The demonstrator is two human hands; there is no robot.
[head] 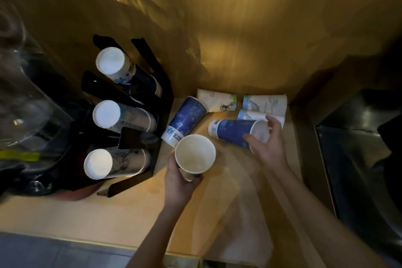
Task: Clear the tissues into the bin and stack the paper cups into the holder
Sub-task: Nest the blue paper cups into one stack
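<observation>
On the wooden worktop [134,209], seen from the head camera, the left hand [177,183] is wrapped around an upright open cup [195,154], while the right hand [268,141] closes over the mouth end of a blue cup lying on its side [232,132]. Thin paper could crush under that pinch, or the cup could roll into the other fallen cups [264,104] behind it. Stacks already fill the black holder [156,102] just left; no tissues or bin show.

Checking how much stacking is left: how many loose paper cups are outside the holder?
6. One upright in the left hand, one under the right hand, one blue beside the holder, three pale ones by the wall. Others may be hidden.
</observation>
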